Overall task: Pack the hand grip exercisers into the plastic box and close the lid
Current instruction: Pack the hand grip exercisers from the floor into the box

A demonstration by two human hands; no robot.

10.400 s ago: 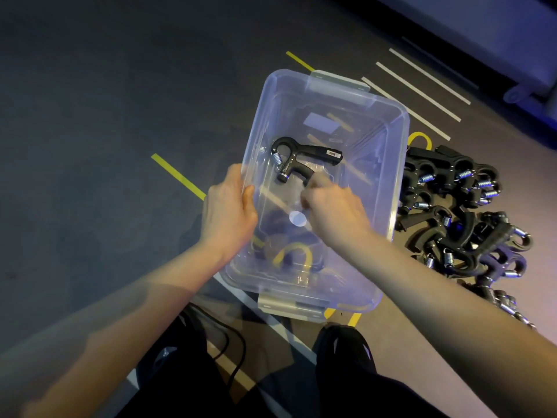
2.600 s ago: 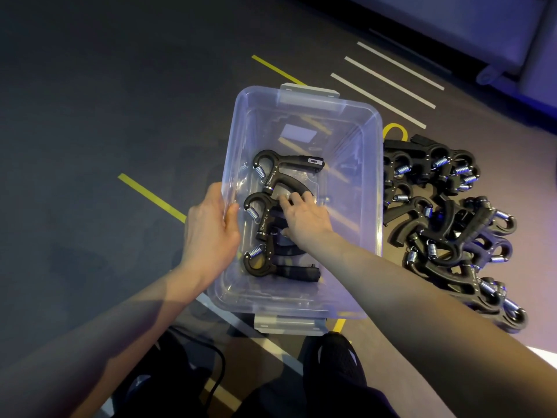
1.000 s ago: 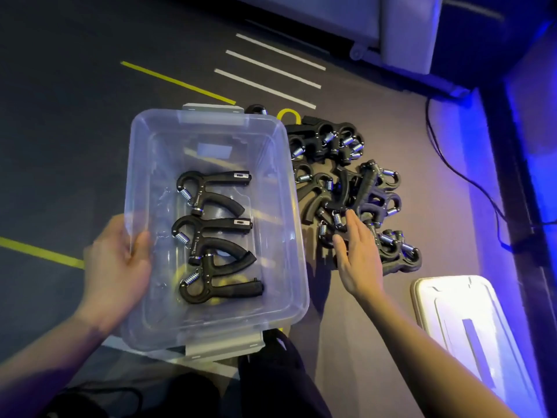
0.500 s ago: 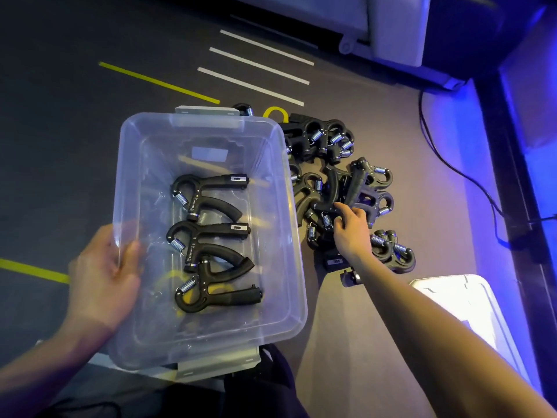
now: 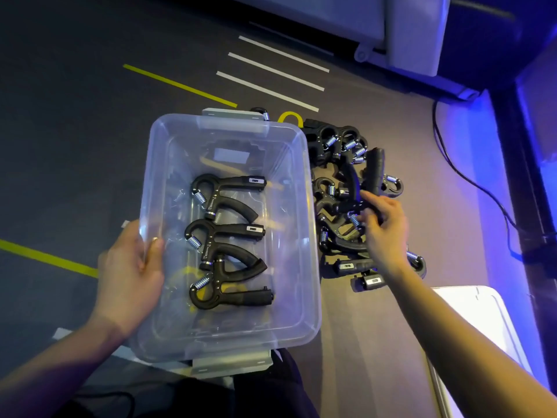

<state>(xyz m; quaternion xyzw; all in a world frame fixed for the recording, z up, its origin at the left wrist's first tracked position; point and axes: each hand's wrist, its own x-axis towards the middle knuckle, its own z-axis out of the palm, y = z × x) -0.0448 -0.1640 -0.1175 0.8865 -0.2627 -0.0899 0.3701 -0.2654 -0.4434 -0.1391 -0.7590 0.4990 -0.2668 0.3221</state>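
Observation:
A clear plastic box [image 5: 304, 236] stands open on the floor. Three black hand grip exercisers [image 5: 226, 239] with silver springs lie in a row inside it. My left hand [image 5: 129, 273] grips the box's left rim, thumb over the wall. To the right of the box lies a pile of black exercisers [image 5: 337, 182]. My right hand [image 5: 382, 224] is in that pile, its fingers curled round one black exerciser [image 5: 373, 170] that sticks up from the heap. The box's white lid [image 5: 473, 327] lies on the floor at the lower right.
The floor is dark with yellow and white tape lines [image 5: 271, 76]. A black cable [image 5: 470, 176] runs along the right side near a blue-lit wall. A white cabinet base [image 5: 391, 31] stands at the back. My dark-clothed legs [image 5: 265, 390] are just below the box.
My right hand has closed on an exerciser in the pile and raised it a little. My left hand keeps its hold on the box rim.

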